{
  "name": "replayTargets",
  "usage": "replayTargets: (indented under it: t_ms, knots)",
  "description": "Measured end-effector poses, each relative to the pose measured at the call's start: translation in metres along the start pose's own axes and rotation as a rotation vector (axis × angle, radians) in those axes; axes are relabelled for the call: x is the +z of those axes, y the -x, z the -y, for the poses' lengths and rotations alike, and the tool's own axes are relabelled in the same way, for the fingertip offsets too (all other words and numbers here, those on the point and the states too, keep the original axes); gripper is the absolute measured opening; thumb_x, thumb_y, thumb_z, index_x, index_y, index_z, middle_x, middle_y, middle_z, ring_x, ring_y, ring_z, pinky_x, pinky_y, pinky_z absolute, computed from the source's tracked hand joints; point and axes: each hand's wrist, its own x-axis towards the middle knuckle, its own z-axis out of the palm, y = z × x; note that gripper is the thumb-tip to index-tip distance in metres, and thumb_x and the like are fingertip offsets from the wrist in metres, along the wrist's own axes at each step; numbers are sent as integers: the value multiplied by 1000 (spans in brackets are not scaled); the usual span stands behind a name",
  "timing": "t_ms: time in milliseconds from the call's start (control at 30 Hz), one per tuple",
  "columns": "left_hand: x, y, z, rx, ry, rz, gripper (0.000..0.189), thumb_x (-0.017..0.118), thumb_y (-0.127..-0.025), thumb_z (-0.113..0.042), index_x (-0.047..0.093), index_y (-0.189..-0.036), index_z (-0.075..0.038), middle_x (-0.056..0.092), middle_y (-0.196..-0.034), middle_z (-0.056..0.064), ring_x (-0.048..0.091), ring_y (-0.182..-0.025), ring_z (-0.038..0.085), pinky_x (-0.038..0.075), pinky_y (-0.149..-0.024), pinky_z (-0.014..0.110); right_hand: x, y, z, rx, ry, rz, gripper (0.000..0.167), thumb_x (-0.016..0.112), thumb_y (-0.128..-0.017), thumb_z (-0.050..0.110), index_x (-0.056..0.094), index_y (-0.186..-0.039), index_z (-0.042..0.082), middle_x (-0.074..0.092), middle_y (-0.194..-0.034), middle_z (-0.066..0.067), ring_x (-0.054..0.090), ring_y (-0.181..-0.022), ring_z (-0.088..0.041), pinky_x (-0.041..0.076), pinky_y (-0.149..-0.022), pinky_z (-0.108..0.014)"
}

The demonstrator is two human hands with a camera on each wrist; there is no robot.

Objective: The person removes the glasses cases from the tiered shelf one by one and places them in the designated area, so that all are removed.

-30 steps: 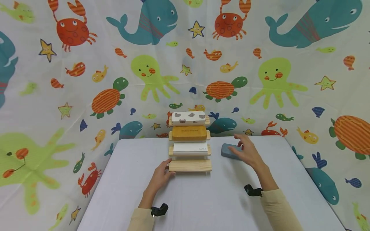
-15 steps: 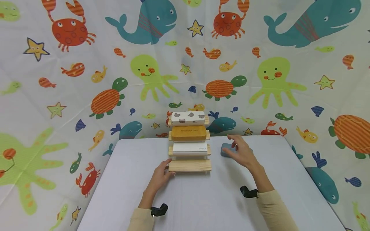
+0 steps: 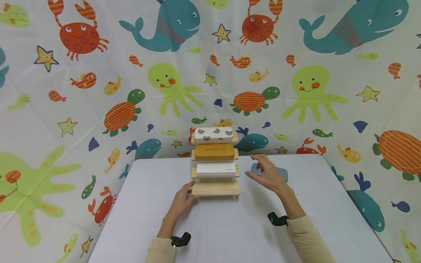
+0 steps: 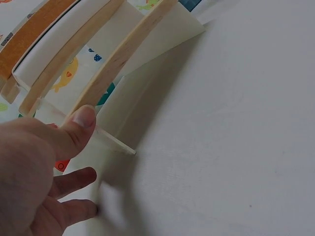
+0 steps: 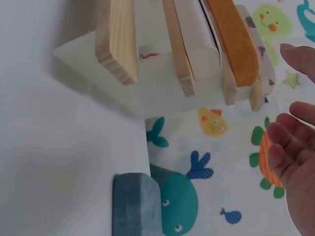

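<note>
In the head view, a stepped display rack [image 3: 216,189] with pale wooden shelves stands mid-table. My left hand [image 3: 182,200] grips the left end of its lowest shelf, which carries nothing. In the left wrist view the thumb [image 4: 81,123] lies against the wood; the index finger is mostly hidden. My right hand [image 3: 268,174] is held right of the rack, fingers loosely bent and nothing in them. It overlaps a blue-grey oblong case [image 3: 282,173] in the head view. In the right wrist view this case [image 5: 135,206] lies on the table, apart from the fingers.
The upper shelves bear a white case [image 3: 216,168], a mustard-yellow case [image 3: 214,151] and a white case with brown spots [image 3: 213,134]. A white cloth covers the table [image 3: 227,233]. Behind it hangs a curtain [image 3: 210,102] printed with sea animals.
My right hand has moved left across the blue-grey case toward the rack, uncovering the case's right end. The left hand stays at the shelf end. The cases have not moved.
</note>
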Motion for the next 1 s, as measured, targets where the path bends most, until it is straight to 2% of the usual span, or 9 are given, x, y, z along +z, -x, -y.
replayTargets:
  t_ms: [233,333,433,533,800,900,1000]
  knots:
    - [0,1,1,7,-6,1,65,75,-89,-15,47,-146,-4,53,-146,20,63,-121,39,52,-103,53,10,-5,4,12,3,33,69,78,-85,44,54,-141,11,54,-136,-8,55,-94,-20,56,-75,-25]
    - [-1,1,1,14,-6,0,65,75,-89,-16,47,-146,-4,53,-146,20,63,-120,39,52,-103,53,15,-8,6,3,5,40,71,78,-85,46,53,-142,12,54,-135,-8,53,-92,-16,57,-74,-28]
    - [-1,1,1,19,-6,-2,65,75,-89,-16,47,-146,-4,53,-146,20,63,-120,40,53,-103,53,19,-11,7,-10,-5,43,72,78,-84,47,53,-142,11,55,-135,-8,53,-91,-16,59,-74,-36]
    - [0,1,1,18,-10,-1,66,76,-89,-17,47,-146,-4,53,-146,20,63,-120,39,53,-103,52,23,-13,7,-19,-16,52,72,80,-83,45,54,-142,11,54,-137,-8,53,-91,-16,60,-74,-40]
    - [0,-1,0,-10,-10,5,67,76,-88,-17,46,-147,-6,52,-148,18,62,-122,39,52,-105,52,35,-20,5,-16,3,92,70,82,-83,40,55,-140,9,53,-139,-8,53,-91,-16,52,-67,-22]
    - [0,-1,0,-21,-1,2,67,76,-89,-17,46,-148,-7,52,-149,17,62,-123,38,51,-106,52,39,-22,4,-3,-10,120,71,82,-82,39,55,-141,9,52,-141,-8,55,-93,-21,52,-68,-21]
    - [0,0,0,0,-13,-1,66,76,-89,-16,46,-147,-5,53,-147,19,63,-121,39,52,-104,52,42,-24,4,-2,-17,147,72,82,-83,40,54,-142,9,50,-143,-8,57,-97,-28,51,-67,-21]
